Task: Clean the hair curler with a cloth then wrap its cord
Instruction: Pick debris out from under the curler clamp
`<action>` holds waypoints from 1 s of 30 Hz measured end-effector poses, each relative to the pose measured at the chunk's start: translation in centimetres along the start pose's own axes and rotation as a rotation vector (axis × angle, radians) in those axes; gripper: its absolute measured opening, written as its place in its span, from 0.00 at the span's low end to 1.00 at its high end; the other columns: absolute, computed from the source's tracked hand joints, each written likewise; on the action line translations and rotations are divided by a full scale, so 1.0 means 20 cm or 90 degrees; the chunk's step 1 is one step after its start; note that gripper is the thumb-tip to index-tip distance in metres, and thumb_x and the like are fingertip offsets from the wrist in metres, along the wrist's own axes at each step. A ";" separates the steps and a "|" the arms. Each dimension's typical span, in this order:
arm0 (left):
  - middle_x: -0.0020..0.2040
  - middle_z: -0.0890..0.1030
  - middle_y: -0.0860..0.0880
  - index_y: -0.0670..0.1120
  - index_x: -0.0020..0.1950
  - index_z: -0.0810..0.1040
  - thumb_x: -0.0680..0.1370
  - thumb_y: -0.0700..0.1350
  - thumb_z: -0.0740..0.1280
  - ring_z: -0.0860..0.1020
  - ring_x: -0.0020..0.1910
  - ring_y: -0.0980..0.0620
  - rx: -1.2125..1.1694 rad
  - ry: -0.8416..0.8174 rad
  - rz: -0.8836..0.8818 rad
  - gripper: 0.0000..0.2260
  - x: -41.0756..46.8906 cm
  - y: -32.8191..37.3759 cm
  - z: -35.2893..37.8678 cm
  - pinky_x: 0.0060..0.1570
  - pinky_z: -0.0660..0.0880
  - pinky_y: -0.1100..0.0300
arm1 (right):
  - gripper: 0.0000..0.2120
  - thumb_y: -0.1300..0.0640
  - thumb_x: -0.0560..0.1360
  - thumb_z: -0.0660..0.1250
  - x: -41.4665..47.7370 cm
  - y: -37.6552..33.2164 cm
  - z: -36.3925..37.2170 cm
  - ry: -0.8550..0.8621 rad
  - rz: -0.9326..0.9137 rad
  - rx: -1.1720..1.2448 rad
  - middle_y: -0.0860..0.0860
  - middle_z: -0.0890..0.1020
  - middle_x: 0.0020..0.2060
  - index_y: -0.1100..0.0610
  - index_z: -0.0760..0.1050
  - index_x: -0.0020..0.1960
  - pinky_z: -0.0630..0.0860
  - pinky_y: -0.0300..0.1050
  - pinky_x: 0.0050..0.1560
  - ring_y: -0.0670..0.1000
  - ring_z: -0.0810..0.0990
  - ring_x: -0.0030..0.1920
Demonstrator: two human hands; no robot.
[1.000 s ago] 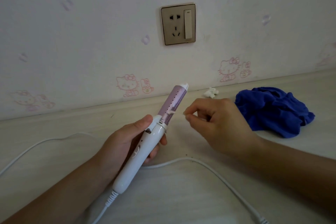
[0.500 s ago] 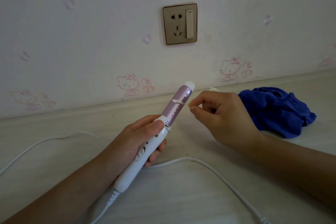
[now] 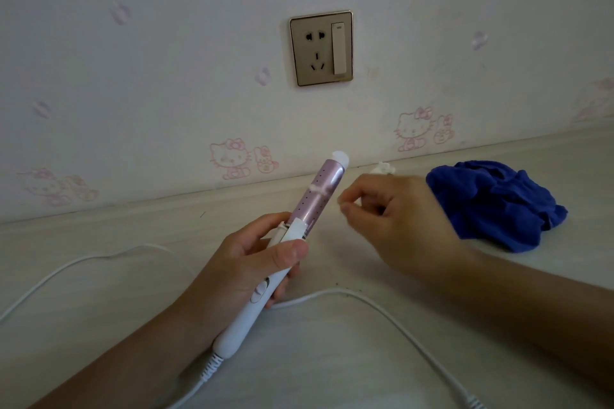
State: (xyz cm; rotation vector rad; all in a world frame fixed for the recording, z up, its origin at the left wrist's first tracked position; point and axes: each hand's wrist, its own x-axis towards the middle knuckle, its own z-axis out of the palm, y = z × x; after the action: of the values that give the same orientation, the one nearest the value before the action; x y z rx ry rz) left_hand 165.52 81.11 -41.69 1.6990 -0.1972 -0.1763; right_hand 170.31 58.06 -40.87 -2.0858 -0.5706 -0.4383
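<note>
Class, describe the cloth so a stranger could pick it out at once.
From the wall socket, drop to the pale table below and look right. Past the right hand lies the cloth, a crumpled heap. It alone is deep blue; the tiny scrap nearby is white.

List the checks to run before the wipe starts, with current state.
1. Curler secured: left grip holds the hair curler, ok.
2. Unplugged: wall socket has nothing in it, ok.
3. Cloth in hand: blue cloth lies on the table, untouched, not ok.
4. Right grip free: fingertips pinched beside the curler, cannot tell.
5. Cord clear of the wipe: trails loose on the table, ok.
</note>
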 end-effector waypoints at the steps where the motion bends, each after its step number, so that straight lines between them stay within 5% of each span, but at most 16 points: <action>1: 0.38 0.81 0.46 0.57 0.61 0.83 0.69 0.58 0.75 0.76 0.30 0.50 0.020 -0.001 0.003 0.21 0.00 0.00 0.00 0.28 0.74 0.58 | 0.05 0.58 0.78 0.71 -0.04 -0.03 0.03 -0.035 -0.036 -0.010 0.46 0.73 0.24 0.51 0.84 0.45 0.71 0.46 0.29 0.46 0.70 0.25; 4: 0.36 0.80 0.45 0.53 0.57 0.84 0.70 0.58 0.74 0.76 0.30 0.49 0.046 0.002 0.005 0.18 0.00 -0.01 0.01 0.28 0.74 0.57 | 0.05 0.58 0.78 0.70 -0.07 -0.05 0.06 -0.061 -0.092 -0.042 0.47 0.72 0.24 0.52 0.84 0.46 0.70 0.47 0.29 0.48 0.70 0.26; 9: 0.35 0.80 0.44 0.47 0.45 0.82 0.70 0.62 0.69 0.75 0.28 0.49 0.073 0.014 -0.024 0.18 0.01 0.00 0.03 0.26 0.71 0.59 | 0.07 0.59 0.78 0.71 0.07 0.09 -0.03 0.036 0.079 0.000 0.44 0.75 0.23 0.51 0.81 0.42 0.70 0.40 0.28 0.43 0.70 0.23; 19: 0.40 0.79 0.45 0.45 0.54 0.82 0.72 0.58 0.71 0.75 0.31 0.49 0.003 -0.051 -0.032 0.19 -0.01 0.00 -0.01 0.29 0.73 0.60 | 0.07 0.57 0.79 0.71 0.06 0.15 0.00 0.117 0.128 0.136 0.47 0.75 0.23 0.49 0.81 0.43 0.69 0.34 0.26 0.41 0.69 0.23; 24: 0.43 0.78 0.40 0.40 0.62 0.79 0.76 0.52 0.69 0.73 0.31 0.49 -0.119 -0.066 -0.038 0.20 -0.01 0.00 -0.04 0.29 0.72 0.59 | 0.08 0.58 0.78 0.71 0.05 0.14 0.01 0.092 0.107 0.135 0.49 0.75 0.23 0.49 0.82 0.41 0.72 0.39 0.28 0.42 0.69 0.24; 30: 0.44 0.78 0.41 0.41 0.61 0.79 0.77 0.54 0.70 0.72 0.33 0.49 -0.069 -0.089 -0.019 0.20 -0.01 0.01 -0.03 0.31 0.72 0.58 | 0.07 0.59 0.78 0.71 0.03 0.10 0.02 0.055 0.094 0.101 0.52 0.76 0.24 0.51 0.83 0.43 0.74 0.44 0.31 0.43 0.69 0.24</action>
State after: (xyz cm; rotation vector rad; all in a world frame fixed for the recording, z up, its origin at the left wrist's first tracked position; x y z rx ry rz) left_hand 165.51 81.68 -41.50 1.5828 -0.2619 -0.3222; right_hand 171.86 57.57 -42.08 -1.9317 -0.3850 -0.3828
